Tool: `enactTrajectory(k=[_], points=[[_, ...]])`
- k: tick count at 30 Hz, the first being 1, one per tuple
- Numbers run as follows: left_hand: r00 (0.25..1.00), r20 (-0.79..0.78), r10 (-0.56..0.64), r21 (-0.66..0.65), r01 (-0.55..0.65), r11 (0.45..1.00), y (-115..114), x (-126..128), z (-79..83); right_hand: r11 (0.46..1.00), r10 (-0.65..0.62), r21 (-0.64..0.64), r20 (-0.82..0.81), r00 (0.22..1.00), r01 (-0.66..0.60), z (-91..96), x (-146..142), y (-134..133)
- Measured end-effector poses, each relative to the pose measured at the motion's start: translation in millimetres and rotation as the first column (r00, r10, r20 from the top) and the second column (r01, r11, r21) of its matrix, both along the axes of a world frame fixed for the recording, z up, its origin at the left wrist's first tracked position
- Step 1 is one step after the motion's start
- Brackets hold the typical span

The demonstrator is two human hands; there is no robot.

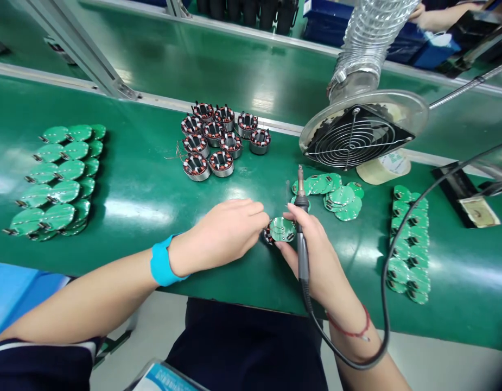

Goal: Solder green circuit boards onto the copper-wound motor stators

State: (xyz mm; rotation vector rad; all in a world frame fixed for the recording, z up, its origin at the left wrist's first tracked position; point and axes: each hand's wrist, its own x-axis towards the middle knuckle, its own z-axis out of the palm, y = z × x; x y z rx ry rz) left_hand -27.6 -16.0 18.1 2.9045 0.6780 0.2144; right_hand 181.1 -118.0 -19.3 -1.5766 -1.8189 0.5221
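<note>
Taking the black fan (352, 138) as the landmark, a round green circuit board (281, 231) is held low over the table (132, 163), nearer the person and to the left of the fan, with a wound stator (268, 235) partly showing at the board's left edge. A soldering iron (302, 233) is gripped in the right hand (318, 250), its tip pointed up toward the fan's left rim, while the board's edge is touched by the same hand's thumb and fingers. The fingers of the left hand (230, 233) are bent in at the board's left side; whether anything is pinched there cannot be told, since the fingertips are hidden. More stators (213, 130) are grouped to the left of the fan, and rows of boards (69, 170) are laid out far to its left. A loose pile of boards (342, 195) is spread just in front of the fan, a tape roll (383, 167) is set just beside its lower right edge, and further boards in rows (419, 255) are arranged to its right, nearer the person.
</note>
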Motion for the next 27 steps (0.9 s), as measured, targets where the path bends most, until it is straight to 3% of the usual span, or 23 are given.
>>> enactTrajectory(k=[2,4,7,10,12,16,20,27], points=[[0.998,0.062,0.001,0.075,-0.006,0.997,-5.8,4.7,-2.7,1.0,-0.012,0.005,-0.004,1.0,0.012,-1.3,-0.6,0.9],[0.991,0.134,-0.004,0.064,-0.004,0.998,-12.0,10.1,-7.7,1.0,-0.012,0.018,-0.005,1.0,0.012,-3.1,-0.3,0.7],[0.959,0.278,0.06,-0.182,-0.009,0.983,-17.8,17.4,-16.3,0.997,-0.01,0.072,0.01,1.0,0.009,-3.8,0.4,-2.1],[0.914,0.353,0.2,-0.461,-0.016,0.887,-18.5,22.4,-21.1,0.983,-0.037,0.181,0.0,0.999,0.037,0.6,-2.5,-5.6],[0.901,0.351,0.255,-0.548,-0.024,0.836,-17.9,24.4,-21.9,0.97,-0.029,0.242,-0.023,0.999,0.034,5.5,-7.0,-6.6],[0.909,0.318,0.268,-0.577,-0.039,0.816,-17.8,25.4,-20.2,0.957,-0.009,0.289,-0.015,1.0,0.013,12.5,-15.6,-4.9],[0.901,0.333,0.276,-0.6,-0.023,0.8,-17.7,22.3,-15.8,0.951,-0.087,0.298,0.008,0.996,0.081,12.3,-14.9,-6.0],[0.882,0.357,0.309,-0.631,-0.016,0.775,-18.6,21.9,-14.0,0.952,-0.082,0.305,0.176,0.981,0.025,10.4,-8.0,-15.8]])
